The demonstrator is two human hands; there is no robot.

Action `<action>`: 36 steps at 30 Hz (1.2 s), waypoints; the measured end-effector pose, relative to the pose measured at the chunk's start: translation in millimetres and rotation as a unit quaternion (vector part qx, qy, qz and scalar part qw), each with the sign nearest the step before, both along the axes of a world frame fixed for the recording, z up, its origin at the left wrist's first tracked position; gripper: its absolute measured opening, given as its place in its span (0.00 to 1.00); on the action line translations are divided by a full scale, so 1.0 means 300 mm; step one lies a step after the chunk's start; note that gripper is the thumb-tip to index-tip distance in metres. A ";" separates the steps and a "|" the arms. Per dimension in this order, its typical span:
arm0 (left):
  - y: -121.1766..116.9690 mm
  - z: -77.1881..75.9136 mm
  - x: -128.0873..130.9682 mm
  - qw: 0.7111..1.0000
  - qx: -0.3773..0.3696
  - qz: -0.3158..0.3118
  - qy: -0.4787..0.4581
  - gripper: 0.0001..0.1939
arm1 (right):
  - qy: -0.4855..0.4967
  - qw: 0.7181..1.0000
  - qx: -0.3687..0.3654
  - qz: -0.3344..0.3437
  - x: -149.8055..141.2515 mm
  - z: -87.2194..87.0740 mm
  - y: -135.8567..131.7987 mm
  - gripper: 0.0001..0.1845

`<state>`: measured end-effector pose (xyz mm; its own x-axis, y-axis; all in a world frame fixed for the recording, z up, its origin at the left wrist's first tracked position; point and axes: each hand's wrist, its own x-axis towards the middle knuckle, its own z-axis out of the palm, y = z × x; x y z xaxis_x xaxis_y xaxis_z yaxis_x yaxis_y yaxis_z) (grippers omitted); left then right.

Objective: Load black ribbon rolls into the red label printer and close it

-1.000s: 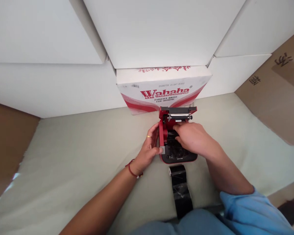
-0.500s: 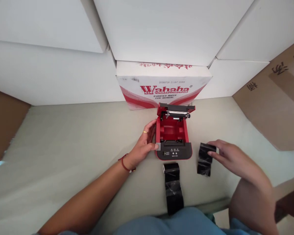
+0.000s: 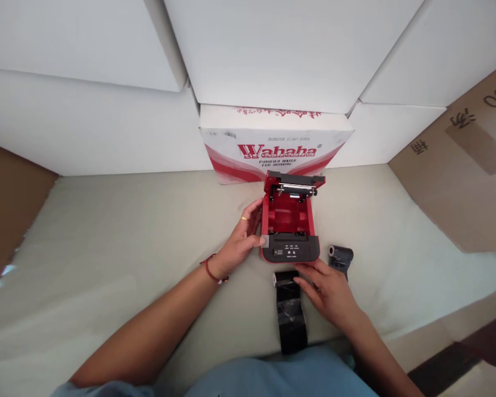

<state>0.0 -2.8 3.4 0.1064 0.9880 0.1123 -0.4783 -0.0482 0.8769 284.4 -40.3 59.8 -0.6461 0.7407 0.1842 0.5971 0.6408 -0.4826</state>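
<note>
A red and black label printer [image 3: 291, 220] stands on the cloth with its lid tilted up and its red inner bay exposed. My left hand [image 3: 246, 234] grips its left side, thumb on the front corner and fingers along the wall. In front of it lies a black ribbon roll [image 3: 287, 278], its loose strip running toward my body. My right hand [image 3: 328, 286] is at the roll's right end, thumb and fingers apart; whether they touch the roll I cannot tell. Behind that hand, a second black ribbon roll [image 3: 342, 255] is partly hidden.
A Wahaha water carton [image 3: 276, 149] stands right behind the printer, against stacked white boxes [image 3: 124, 127]. Brown cardboard boxes flank the surface at the right [image 3: 458, 182] and the left [image 3: 12, 204]. A pale green cloth [image 3: 128, 237] covers the work surface.
My right hand has let go of the right-hand ribbon roll and moved left to the roll in front of the printer. My left hand keeps its hold on the printer.
</note>
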 end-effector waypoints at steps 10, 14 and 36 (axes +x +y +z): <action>0.008 -0.026 0.002 1.000 0.018 0.008 0.018 0.51 | -0.005 0.985 -0.142 0.102 -0.022 0.058 -0.030 0.16; 0.011 -0.028 0.000 1.000 0.020 0.003 0.021 0.51 | 0.097 0.982 -0.144 0.075 0.024 0.259 0.057 0.15; 0.010 -0.007 0.008 1.000 -0.001 -0.006 0.002 0.51 | -0.037 0.999 0.022 -0.003 -0.200 0.228 0.364 0.18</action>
